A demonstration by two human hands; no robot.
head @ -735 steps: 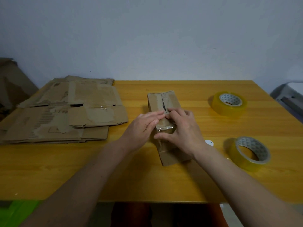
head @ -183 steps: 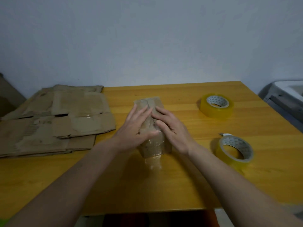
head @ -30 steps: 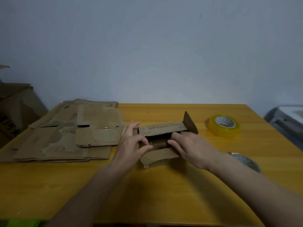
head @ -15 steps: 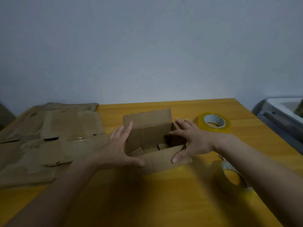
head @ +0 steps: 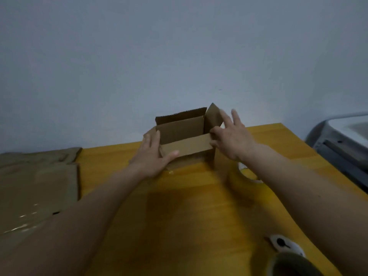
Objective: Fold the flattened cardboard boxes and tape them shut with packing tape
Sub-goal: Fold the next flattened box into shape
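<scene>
1. The left hand (head: 151, 156) lies against the left end of the small cardboard box (head: 186, 140). Its fingers (head: 154, 139) are straight and close together against the box's left side, and the thumb reaches across the front panel near the lower left corner.
2. The right hand (head: 232, 141) is at the box's right end. Its fingers are straight and slightly spread, the upper ones rising beside the upright right flap (head: 214, 116), while the thumb touches the right edge of the front flap. Neither hand curls round the cardboard.
3. The box stands on the tabletop (head: 189, 206) toward its far edge, its opening upward. The back flap stands up, the right flap tilts outward, and the front flap leans over the opening.
4. A stack of flattened cardboard boxes (head: 37, 182) lies on the left part of the tabletop, well apart from the box; strips of shiny tape show on its surface.
5. A roll of yellowish packing tape (head: 246, 173) lies just right of the box, mostly hidden behind the right forearm.
6. A second roll (head: 292, 263) shows blurred at the lower right, with a small white object (head: 282, 243) beside it that is too blurred to identify.
7. A grey-and-white appliance (head: 342, 144) sits beyond the tabletop's right edge.
</scene>
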